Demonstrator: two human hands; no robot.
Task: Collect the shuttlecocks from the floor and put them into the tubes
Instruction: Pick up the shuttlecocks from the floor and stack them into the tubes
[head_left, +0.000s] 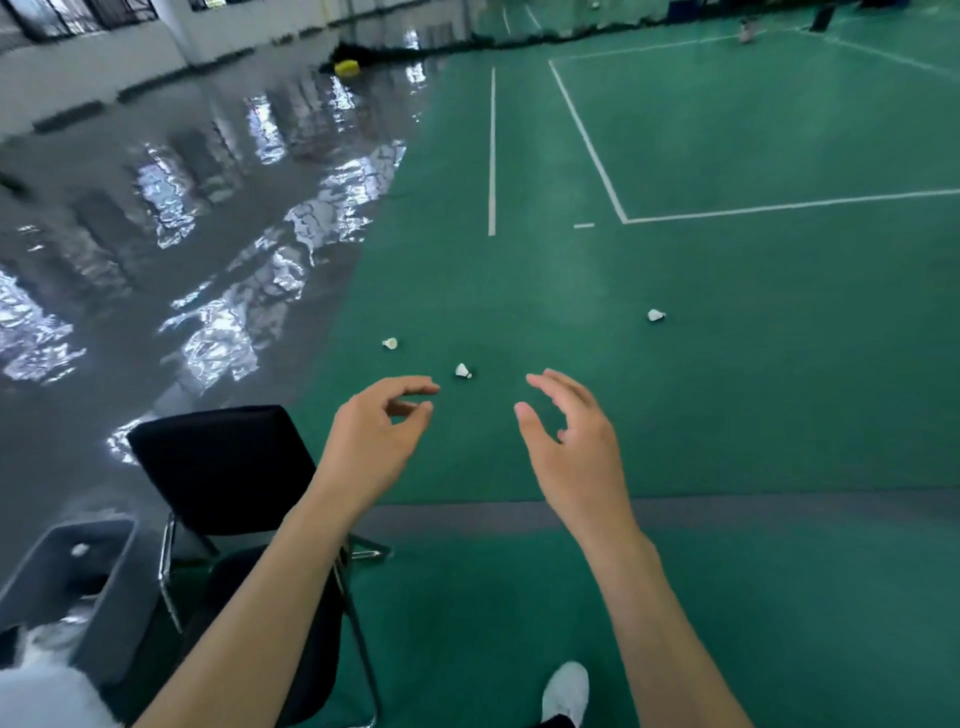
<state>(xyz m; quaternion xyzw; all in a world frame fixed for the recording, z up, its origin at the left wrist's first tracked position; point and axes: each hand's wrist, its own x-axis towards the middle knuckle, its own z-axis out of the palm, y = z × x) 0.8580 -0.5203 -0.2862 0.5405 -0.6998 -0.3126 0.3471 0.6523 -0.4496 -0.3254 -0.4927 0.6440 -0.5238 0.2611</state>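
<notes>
Three white shuttlecocks lie on the green court floor ahead of me: one (390, 343) to the left, one (463, 371) in the middle, and one (656, 315) farther right. My left hand (376, 439) is held out in the air with loosely curled fingers and holds nothing. My right hand (574, 436) is also out in front, fingers relaxed and spread, empty. Both hands hover above the floor, short of the middle shuttlecock. No tube is visible.
A black chair (223, 467) with a metal frame stands at my left. A grey bin (111, 582) sits beside it at the lower left. Glossy grey floor lies left of the green mat. My white shoe (566, 691) shows at the bottom. A yellow object (347, 67) lies far off.
</notes>
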